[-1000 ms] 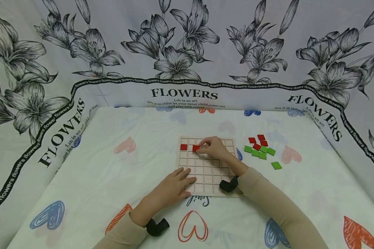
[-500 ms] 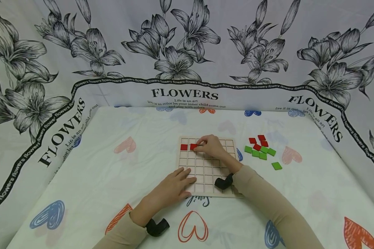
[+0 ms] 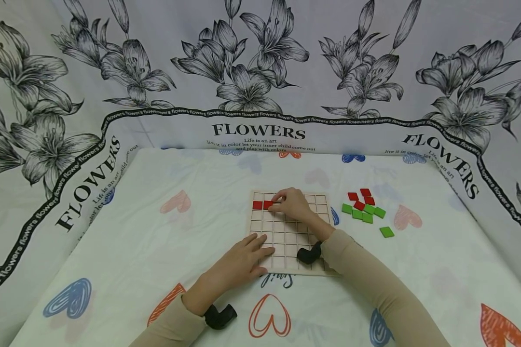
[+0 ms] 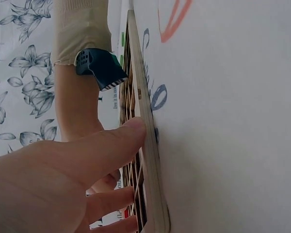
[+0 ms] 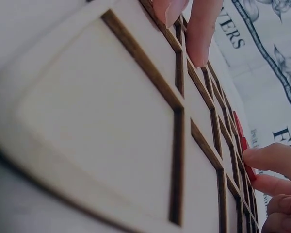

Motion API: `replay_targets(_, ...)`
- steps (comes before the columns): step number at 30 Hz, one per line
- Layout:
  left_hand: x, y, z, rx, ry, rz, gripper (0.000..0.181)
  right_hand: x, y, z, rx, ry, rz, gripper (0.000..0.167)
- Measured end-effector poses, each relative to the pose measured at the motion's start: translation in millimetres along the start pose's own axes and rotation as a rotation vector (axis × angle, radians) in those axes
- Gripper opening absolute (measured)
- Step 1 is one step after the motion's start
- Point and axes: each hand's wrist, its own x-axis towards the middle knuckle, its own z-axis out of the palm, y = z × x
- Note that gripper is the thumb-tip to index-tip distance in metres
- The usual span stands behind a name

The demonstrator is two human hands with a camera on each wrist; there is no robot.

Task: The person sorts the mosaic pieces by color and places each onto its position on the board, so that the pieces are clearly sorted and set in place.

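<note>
A wooden grid board (image 3: 291, 238) lies on the table. My right hand (image 3: 293, 205) reaches over its far rows and pinches a red square tile (image 3: 267, 205) between thumb and fingertips. That tile sits in the second row from the far edge, right beside another red tile (image 3: 257, 205) at the row's left end. In the right wrist view, fingertips touch the red tile (image 5: 249, 167). My left hand (image 3: 239, 260) rests on the board's near-left part with fingers spread; its thumb (image 4: 121, 138) lies against the board's edge in the left wrist view.
Right of the board lie several loose red tiles (image 3: 359, 205) and green tiles (image 3: 367, 218), with one green tile (image 3: 387, 232) apart from the group. A white cloth with printed hearts covers the table. Flower-printed curtain (image 3: 260, 96) stands behind. Black wrist devices (image 3: 220, 316) sit on both wrists.
My right hand has moved slightly left, sliding the red tile closer to the first one in the same row. The left hand has stayed in place.
</note>
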Motion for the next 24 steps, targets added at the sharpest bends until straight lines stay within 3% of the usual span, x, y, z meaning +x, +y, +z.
replay_targets(24,0.1,0.5,-0.5,-0.007,0.001,-0.002,0.047,-3.4,-2.3,0.0,0.012,0.021,0.008,0.028)
